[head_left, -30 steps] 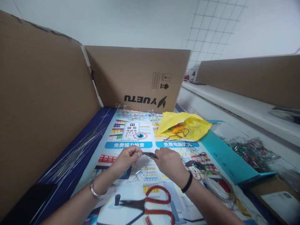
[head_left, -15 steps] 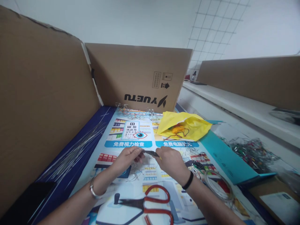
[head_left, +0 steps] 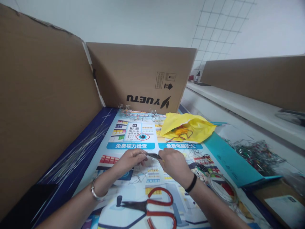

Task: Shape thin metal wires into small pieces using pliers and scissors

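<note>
My right hand (head_left: 175,164) is wrapped round a pair of pliers (head_left: 154,156), whose dark narrow jaws point left and whose yellow grip shows slightly below the fist. At the tip of those jaws, my left hand (head_left: 132,159) has thumb and forefinger pinched together; a thin piece of wire seems to be between them, mostly hidden by the fingers. Below the left hand, loose thin wires (head_left: 138,178) lie on the printed sheet (head_left: 131,194). Nearer to me, red-handled scissors (head_left: 137,206) lie flat between my forearms, blades to the left.
Cardboard panels (head_left: 140,73) stand at the back and left. A yellow bag (head_left: 202,128) with orange cord lies behind my right hand. Long straight wires (head_left: 73,159) lie left. At right are a wire coil (head_left: 221,187), a teal box flap (head_left: 231,162) and tangled wire pieces (head_left: 257,156).
Both hands stay almost in place at the pliers' tip. My left fingers have straightened slightly and shifted a little; the view has moved very slightly.
</note>
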